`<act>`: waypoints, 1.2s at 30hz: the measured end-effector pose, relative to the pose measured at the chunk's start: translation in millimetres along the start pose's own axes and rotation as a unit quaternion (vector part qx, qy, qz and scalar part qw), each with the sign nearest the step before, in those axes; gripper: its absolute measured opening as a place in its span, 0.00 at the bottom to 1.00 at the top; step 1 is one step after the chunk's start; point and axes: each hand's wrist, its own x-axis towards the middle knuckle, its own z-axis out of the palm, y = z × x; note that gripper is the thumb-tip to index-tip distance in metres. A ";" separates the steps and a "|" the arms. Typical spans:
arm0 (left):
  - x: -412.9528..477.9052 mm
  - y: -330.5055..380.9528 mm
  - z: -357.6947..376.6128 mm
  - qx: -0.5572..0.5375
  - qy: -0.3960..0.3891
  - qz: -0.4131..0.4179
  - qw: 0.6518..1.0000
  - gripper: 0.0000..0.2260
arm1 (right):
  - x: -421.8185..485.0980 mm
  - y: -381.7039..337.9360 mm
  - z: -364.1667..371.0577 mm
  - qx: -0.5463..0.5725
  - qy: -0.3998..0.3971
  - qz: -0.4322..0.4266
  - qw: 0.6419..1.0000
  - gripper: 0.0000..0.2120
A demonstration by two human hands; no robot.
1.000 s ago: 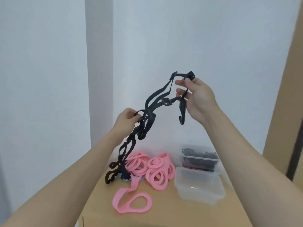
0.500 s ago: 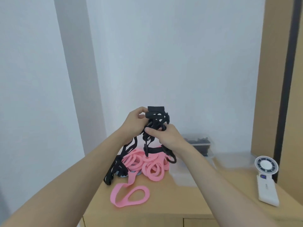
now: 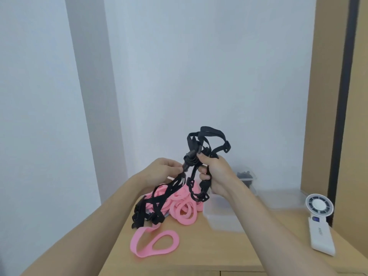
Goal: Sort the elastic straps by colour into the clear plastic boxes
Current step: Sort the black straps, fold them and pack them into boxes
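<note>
**Black straps gathered in both hands above the desk**

The tangle of black straps hangs in the air, its tail reaching down beside the pink straps heaped on the desk. The left hand pinches the bunched middle, and the right hand has its fingers curled round the strands. The step looks like bundling the black ones for the far box, which already holds black. Next, the tail must lift clear of the pink. There are two clear boxes, the near box seemingly empty, and one loose pink strap in front. The tangled straps cannot be counted.

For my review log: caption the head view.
Left hand and right hand hold tangled black straps above pink straps.
</note>
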 end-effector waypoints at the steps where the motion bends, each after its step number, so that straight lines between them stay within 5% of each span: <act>1: -1.5 -1.6 0.8 -0.001 -0.004 0.001 1.000 0.07 | -0.1 0.2 -1.3 -0.006 0.001 0.003 1.000 0.03; 10: 3.9 -11.6 -2.9 0.028 0.117 -0.005 0.993 0.08 | 3.2 22.5 -10.7 -0.036 -0.067 0.025 0.997 0.02; 17: 8.2 -43.2 -25.7 0.131 0.183 -0.043 0.973 0.04 | 7.3 16.3 -34.9 0.070 -0.014 0.010 0.997 0.07; 25: 31.2 -76.6 -62.2 0.252 0.278 -0.078 0.924 0.02 | 6.3 20.2 -52.9 0.022 0.031 0.007 0.999 0.02; 29: 44.2 -53.3 -58.6 0.363 0.290 -0.047 0.884 0.17 | -5.2 21.4 -53.6 -0.010 0.033 -0.008 0.999 0.01; 33: 28.2 -25.9 6.4 0.112 0.189 0.027 0.975 0.16 | -11.1 26.5 -52.6 -0.030 0.046 -0.024 0.998 0.04; 36: 9.8 -11.6 52.8 -0.044 0.069 0.011 0.997 0.23 | -15.1 32.6 -48.0 -0.047 0.057 -0.029 0.997 0.03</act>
